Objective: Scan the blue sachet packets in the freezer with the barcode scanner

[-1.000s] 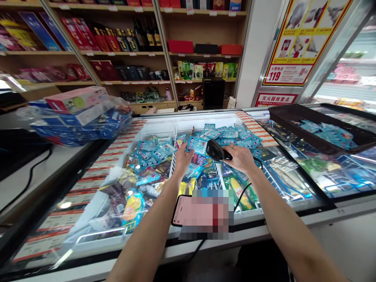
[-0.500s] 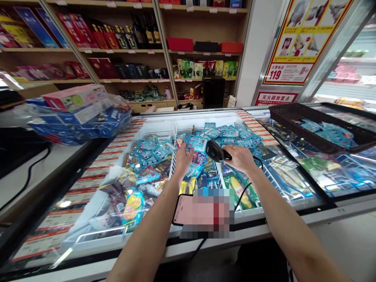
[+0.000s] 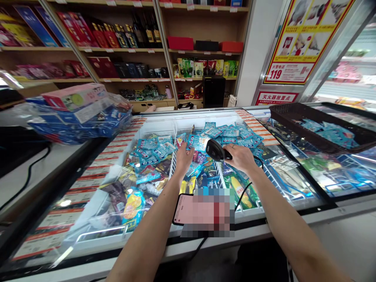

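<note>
My left hand (image 3: 184, 158) pinches a small blue packet (image 3: 197, 142) by its left end, above the glass-topped freezer. In my right hand (image 3: 241, 157) is a black handheld barcode scanner (image 3: 216, 150), its head close to the packet's right end. A cable (image 3: 243, 192) trails from the scanner down toward the freezer's front edge. Many similar blue packets (image 3: 164, 150) lie to the left of my hands, and more blue packets (image 3: 242, 134) are spread behind and to the right. A phone (image 3: 190, 209) with a lit pinkish screen rests near the front edge, partly covered by a blurred patch.
At the left, boxes in clear plastic (image 3: 79, 113) are stacked beside the freezer. A dark tray (image 3: 311, 135) with blue packets sits at the right. Frozen goods and white wire dividers (image 3: 172, 166) show under the glass. Shelves of boxes and bottles (image 3: 147, 33) stand behind.
</note>
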A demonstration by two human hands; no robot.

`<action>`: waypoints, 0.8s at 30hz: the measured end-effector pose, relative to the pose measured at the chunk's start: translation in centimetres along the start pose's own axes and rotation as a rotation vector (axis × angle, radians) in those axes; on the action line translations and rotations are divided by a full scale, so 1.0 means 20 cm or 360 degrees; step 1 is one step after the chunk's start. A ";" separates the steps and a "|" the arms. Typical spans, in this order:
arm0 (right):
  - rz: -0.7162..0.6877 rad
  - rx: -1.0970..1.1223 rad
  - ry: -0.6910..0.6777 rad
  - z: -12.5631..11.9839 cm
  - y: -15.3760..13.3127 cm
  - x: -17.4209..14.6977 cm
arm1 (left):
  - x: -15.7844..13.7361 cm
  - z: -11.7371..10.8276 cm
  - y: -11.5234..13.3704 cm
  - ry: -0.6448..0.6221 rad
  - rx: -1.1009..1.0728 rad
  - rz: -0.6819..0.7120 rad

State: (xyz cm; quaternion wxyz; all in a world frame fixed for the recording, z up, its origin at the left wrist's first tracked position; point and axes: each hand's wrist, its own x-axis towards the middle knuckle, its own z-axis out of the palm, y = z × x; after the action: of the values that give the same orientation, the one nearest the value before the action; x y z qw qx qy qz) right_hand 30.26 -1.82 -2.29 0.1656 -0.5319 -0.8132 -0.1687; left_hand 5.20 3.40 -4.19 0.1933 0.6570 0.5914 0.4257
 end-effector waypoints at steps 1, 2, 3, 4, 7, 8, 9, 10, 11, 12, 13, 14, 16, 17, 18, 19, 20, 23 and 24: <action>-0.0002 -0.0001 0.0004 0.00 0.00 0.00 | 0.00 0.00 0.00 -0.0001 -0.0001 -0.0001; -0.0001 -0.0001 0.0012 0.00 0.00 0.00 | 0.00 0.00 -0.01 0.0002 -0.0001 -0.0003; 0.0002 -0.0001 0.0024 0.00 0.00 0.00 | 0.01 0.00 -0.01 0.0005 -0.0001 -0.0002; 0.0005 0.0000 0.0034 0.00 0.00 0.00 | 0.01 0.00 -0.01 0.0008 -0.0001 0.0001; 0.0009 0.0010 0.0048 -0.01 -0.01 0.00 | 0.01 0.01 -0.03 0.0014 -0.0008 0.0011; 0.0009 0.0013 0.0048 -0.01 -0.01 0.00 | 0.02 0.01 -0.03 0.0019 -0.0012 0.0010; 0.0006 0.0014 0.0048 -0.01 -0.01 0.00 | 0.02 0.01 -0.04 0.0030 -0.0018 0.0005; 0.0003 0.0014 0.0051 -0.01 -0.01 0.00 | 0.02 0.01 -0.04 0.0043 -0.0023 -0.0001; -0.0001 0.0013 0.0060 -0.01 -0.02 0.00 | 0.02 0.01 -0.04 0.0054 -0.0029 -0.0008; -0.0004 0.0012 0.0071 -0.01 -0.02 -0.01 | 0.02 0.01 -0.04 0.0059 -0.0033 -0.0015; -0.0008 0.0012 0.0082 -0.01 -0.02 -0.01 | 0.03 0.01 -0.05 0.0062 -0.0028 -0.0023; -0.0009 0.0011 0.0090 -0.01 -0.02 -0.01 | 0.03 0.00 -0.05 0.0065 -0.0008 -0.0027; -0.0009 0.0010 0.0092 -0.01 -0.02 -0.01 | 0.05 -0.02 -0.07 0.0106 0.0090 -0.0004; -0.0007 0.0009 0.0087 -0.01 -0.02 -0.01 | 0.06 -0.04 -0.08 0.0153 0.0169 0.0019; -0.0007 0.0009 0.0081 -0.02 -0.02 -0.01 | 0.07 -0.06 -0.09 0.0217 0.0253 0.0052; -0.0004 0.0008 0.0077 -0.02 -0.02 -0.01 | 0.07 -0.08 -0.10 0.0302 0.0338 0.0055; -0.0001 0.0006 0.0075 -0.02 -0.02 -0.01 | 0.08 -0.11 -0.12 0.0351 0.0408 0.0032; 0.0003 -0.0001 0.0072 -0.01 -0.02 -0.01 | 0.09 -0.17 -0.14 0.0452 0.0575 -0.0044; 0.0001 -0.0003 0.0070 -0.01 -0.02 -0.01 | 0.08 -0.19 -0.14 0.0494 0.0629 -0.0048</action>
State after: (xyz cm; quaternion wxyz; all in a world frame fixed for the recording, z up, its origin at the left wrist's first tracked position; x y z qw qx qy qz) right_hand 29.92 -2.22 -2.20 0.1830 -0.5285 -0.8090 -0.1810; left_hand 0.43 4.63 -3.72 -0.0258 0.5999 0.6955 0.3946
